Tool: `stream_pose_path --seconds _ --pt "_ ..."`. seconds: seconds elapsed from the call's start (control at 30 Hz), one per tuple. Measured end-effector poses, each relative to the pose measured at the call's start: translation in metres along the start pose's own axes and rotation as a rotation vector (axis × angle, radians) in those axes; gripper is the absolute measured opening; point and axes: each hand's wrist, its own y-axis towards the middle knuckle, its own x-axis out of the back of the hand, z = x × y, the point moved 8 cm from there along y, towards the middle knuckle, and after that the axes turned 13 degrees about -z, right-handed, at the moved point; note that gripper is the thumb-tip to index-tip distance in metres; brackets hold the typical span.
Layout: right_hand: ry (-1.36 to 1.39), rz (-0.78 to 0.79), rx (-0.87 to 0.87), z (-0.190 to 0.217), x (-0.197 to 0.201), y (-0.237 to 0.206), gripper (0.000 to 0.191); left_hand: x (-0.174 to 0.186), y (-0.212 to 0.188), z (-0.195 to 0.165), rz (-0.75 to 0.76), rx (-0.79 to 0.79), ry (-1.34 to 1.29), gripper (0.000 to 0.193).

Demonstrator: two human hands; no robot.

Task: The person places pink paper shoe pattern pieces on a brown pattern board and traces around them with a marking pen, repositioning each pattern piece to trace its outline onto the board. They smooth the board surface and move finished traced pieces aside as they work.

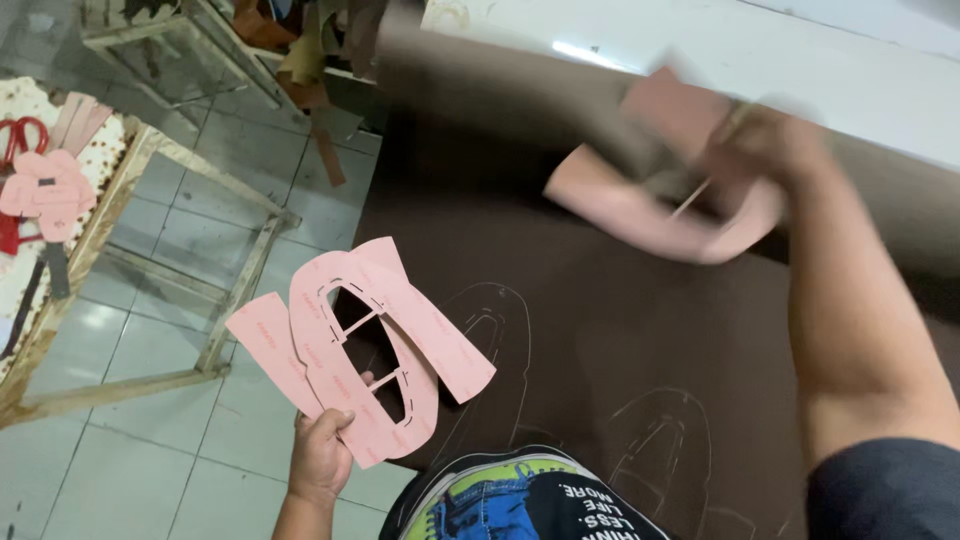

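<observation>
a wide sheet of dark brown material covers the work surface, with pale traced outlines of shoe-shaped pieces drawn on its near part. the right arm reaches out across it from the lower right, bent at the elbow, and the right hand hovers over the far part of the sheet, blurred. its fingers are curled around a thin stick-like marker and a curved pink pattern piece that sits against the brown sheet; just how tight the grip is cannot be told through the blur. the left hand is raised at the sheet's near left edge, over the tiled floor, fingers and thumb pinched shut on a fanned bundle of pink card templates. the front template has long cut-out windows and dashed slits; two plain strips fan out behind it.
</observation>
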Motion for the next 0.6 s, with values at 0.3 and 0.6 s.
stream_pose_path --seconds 0.3,0.6 --pt "1.365 -0.406 -0.154 -0.019 0.027 -0.051 0.007 0.014 -0.004 0.008 -0.073 0.005 0.032 0.046" --pt "1.531 -0.508 -0.837 -0.122 -0.037 -0.255 0.033 -0.188 0.017 -0.029 0.356 -0.037 -0.17 0.034"
